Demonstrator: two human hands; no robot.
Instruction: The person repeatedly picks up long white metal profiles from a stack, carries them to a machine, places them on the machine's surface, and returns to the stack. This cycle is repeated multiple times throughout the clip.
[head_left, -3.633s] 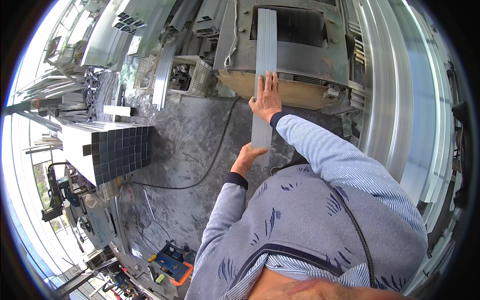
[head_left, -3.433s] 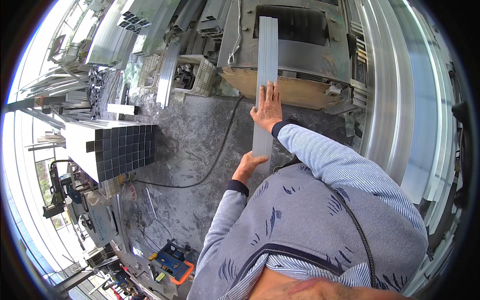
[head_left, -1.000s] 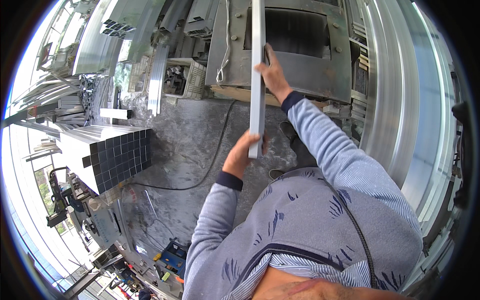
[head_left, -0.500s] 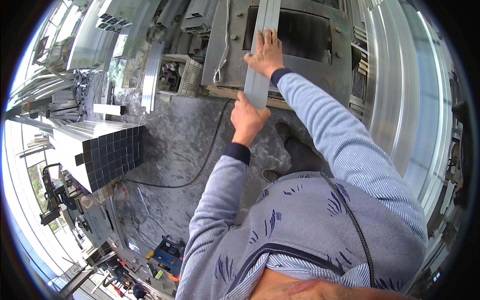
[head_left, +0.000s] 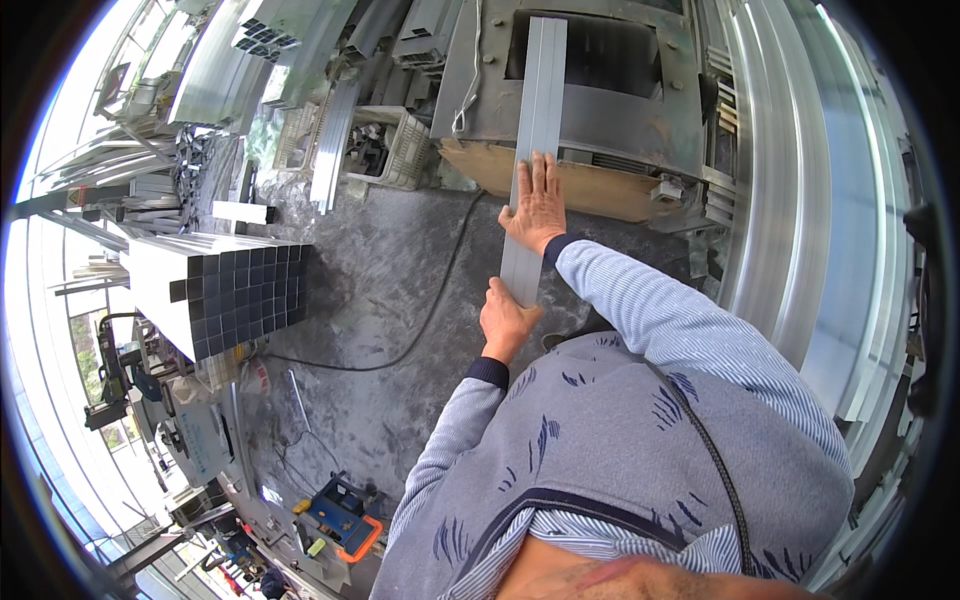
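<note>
A long grey metal profile [head_left: 541,95] with a groove along its length runs from my body to the machine's top. My left hand [head_left: 508,322] is closed round its near end, thumb at the left edge. Further up, my right hand [head_left: 537,205] lies on the profile's upper face. Its fingers are stretched out along the metal and its thumb reaches the left edge. The far end lies over the dark opening in the steel-topped machine [head_left: 483,112].
Left of the machine stands a plastic crate [head_left: 400,160] of offcuts. A bundle of square tubes [head_left: 250,300] lies at the left. A black cable [head_left: 425,325] crosses the concrete floor. Long metal profiles [head_left: 770,170] line the right side. A blue and orange toolbox [head_left: 345,520] sits lower left.
Both hands have come back toward my body with the profile. Its far end has moved back into view over the machine's opening.
</note>
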